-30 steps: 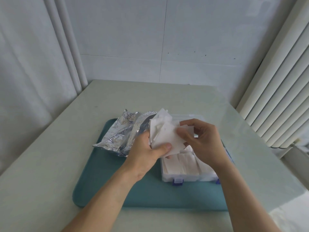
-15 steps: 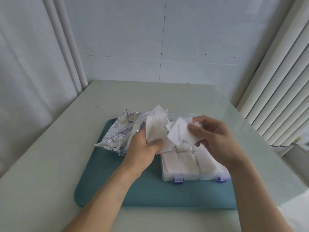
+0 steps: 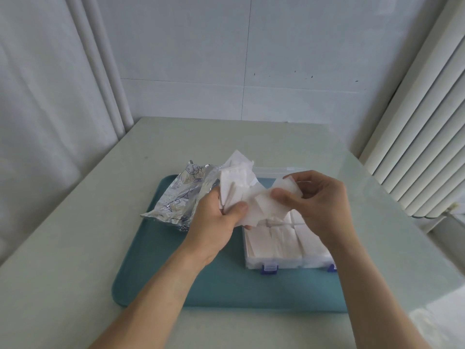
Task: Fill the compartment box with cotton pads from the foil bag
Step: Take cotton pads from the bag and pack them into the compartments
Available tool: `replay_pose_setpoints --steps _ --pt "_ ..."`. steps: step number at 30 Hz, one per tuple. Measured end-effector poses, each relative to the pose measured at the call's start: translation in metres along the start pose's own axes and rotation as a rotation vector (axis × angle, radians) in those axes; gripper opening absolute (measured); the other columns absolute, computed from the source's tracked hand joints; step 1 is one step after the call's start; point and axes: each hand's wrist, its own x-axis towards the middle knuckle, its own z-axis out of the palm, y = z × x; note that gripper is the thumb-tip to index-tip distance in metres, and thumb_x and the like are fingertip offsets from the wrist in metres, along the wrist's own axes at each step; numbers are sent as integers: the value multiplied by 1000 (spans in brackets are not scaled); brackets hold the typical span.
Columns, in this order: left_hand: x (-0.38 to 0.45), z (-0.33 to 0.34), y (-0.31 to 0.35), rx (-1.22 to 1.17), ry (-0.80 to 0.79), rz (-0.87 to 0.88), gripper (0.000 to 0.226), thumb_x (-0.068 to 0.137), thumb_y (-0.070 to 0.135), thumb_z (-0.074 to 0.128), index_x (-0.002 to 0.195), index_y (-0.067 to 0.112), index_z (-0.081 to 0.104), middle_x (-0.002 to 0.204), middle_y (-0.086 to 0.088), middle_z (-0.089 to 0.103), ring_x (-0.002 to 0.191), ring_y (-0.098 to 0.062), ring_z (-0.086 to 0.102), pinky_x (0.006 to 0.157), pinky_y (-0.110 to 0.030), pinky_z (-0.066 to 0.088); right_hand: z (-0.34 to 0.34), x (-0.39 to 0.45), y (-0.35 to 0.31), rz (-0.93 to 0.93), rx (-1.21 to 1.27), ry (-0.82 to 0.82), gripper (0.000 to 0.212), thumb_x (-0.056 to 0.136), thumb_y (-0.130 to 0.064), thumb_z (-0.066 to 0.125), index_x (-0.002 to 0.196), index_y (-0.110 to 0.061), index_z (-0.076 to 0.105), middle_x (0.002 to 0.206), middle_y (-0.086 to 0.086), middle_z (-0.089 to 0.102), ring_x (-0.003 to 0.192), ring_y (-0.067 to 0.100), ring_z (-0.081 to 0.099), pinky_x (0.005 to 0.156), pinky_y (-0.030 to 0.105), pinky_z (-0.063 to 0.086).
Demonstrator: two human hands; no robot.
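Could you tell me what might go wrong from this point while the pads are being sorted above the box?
1. The left hand grips a loose, fanned bunch of cotton pads; some could slip onto the tray.
2. The right hand pinches pads that seem to overlap that bunch, so pulling may drag extras out.
3. The compartment box already looks full in front; more pads could spill over.

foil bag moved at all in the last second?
No. The foil bag lies at the same spot on the teal tray's far-left corner, overhanging its left edge just as before.
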Motion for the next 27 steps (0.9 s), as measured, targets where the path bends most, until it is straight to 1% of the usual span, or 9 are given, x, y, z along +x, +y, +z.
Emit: replay_pose_setpoints --steps 4,8,10,12,15,17,20,23,27 --pt "3 -3 -2 52 67 47 27 81 14 63 108 13 65 97 -8 74 83 -24 68 66 -37 56 -12 4 -3 -42 115 55 16 77 -13 83 92 -11 76 85 -1 78 73 11 73 66 20 55" --pt "5 -7 -3 117 73 81 29 81 16 58 108 21 66 98 0 74 92 -24 70 76 -47 59 -14 -1 -9 -37 288 -159 16 77 -12 76 92 -6 75 97 1 78 80 13 72 66 22 55" --pt "3 -3 0 88 37 66 29 88 11 58 114 21 66 103 0 74 100 -23 70 77 -45 60 0 -5 -8 -42 236 -244 15 77 -8 77 92 -3 76 96 3 78 80 17 73 66 25 57" --pt "0 1 4 -14 -15 27 28 92 9 58 118 13 64 104 -5 74 100 -28 70 72 -43 60 14 -7 -5 -61 136 -212 15 77 -7 82 91 -5 77 88 1 78 73 16 73 63 26 56" --pt "-2 4 7 -162 -33 -35 34 86 20 56 118 12 65 111 -17 71 106 -39 66 82 -56 58 23 -9 2 -123 -138 -82 19 74 -20 87 90 -21 77 82 -13 75 69 5 66 59 16 49" --pt "-1 1 8 -203 -32 -53 34 88 25 55 119 17 67 116 -13 71 111 -37 65 92 -62 52 25 -8 4 -144 -230 -39 26 76 -31 86 98 -28 73 88 -15 72 75 4 63 62 14 49" --pt "-1 1 8 -181 -26 -40 35 90 35 56 118 19 68 117 -11 71 114 -34 64 99 -64 46 24 -7 6 -70 -270 -170 26 82 -45 76 101 -27 71 91 -11 72 79 6 66 67 24 56" --pt "-3 2 8 -122 44 -7 29 94 33 55 112 16 69 110 -12 73 107 -36 67 91 -63 52 19 -7 3 -60 -231 -187 21 83 -37 78 84 -16 73 74 -5 74 63 9 68 57 25 54" --pt "-1 2 9 -87 122 20 23 105 14 46 111 8 67 105 -11 74 85 -28 73 72 -48 61 4 -1 -1 -34 17 -220 27 87 -29 73 92 -3 68 74 4 73 59 18 64 54 29 51"
